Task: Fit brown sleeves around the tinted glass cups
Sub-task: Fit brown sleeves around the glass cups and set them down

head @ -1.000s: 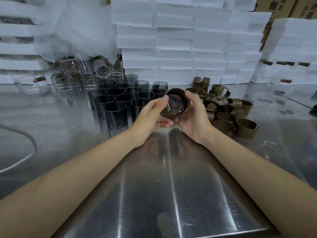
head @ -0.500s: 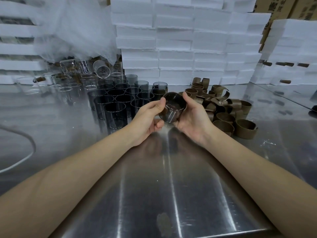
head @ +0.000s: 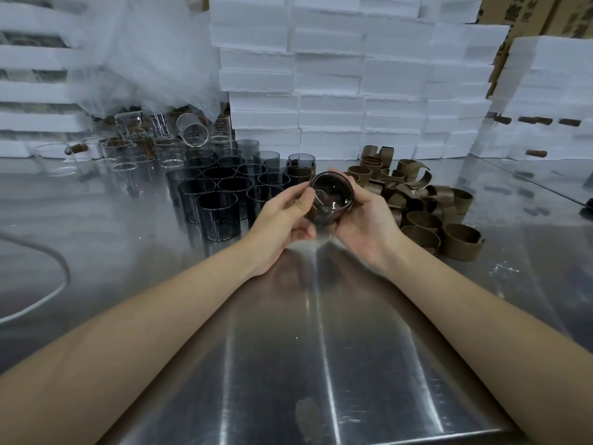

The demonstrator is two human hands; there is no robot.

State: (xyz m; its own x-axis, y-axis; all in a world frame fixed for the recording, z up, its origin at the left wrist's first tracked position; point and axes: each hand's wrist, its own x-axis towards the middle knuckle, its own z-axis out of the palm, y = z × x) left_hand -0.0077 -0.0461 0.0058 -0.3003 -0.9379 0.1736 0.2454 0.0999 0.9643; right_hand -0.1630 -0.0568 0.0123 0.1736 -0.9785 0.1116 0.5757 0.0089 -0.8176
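Got one tinted cup (head: 330, 200) up between the cup cluster (head: 218, 194) and the sleeve pile (head: 417, 200): right hand (head: 365, 220) wrapped round it, left hand (head: 282, 216) pinching the rim. I'd turn it gently, light grip, so nothing goes on crooked.

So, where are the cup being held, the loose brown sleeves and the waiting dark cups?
Held cup (head: 332, 197): head view, middle of the glass.
Brown sleeves (head: 462, 243): head view, nearest sleeve's outer wall.
Dark cups (head: 219, 218): head view, front cup's wall.
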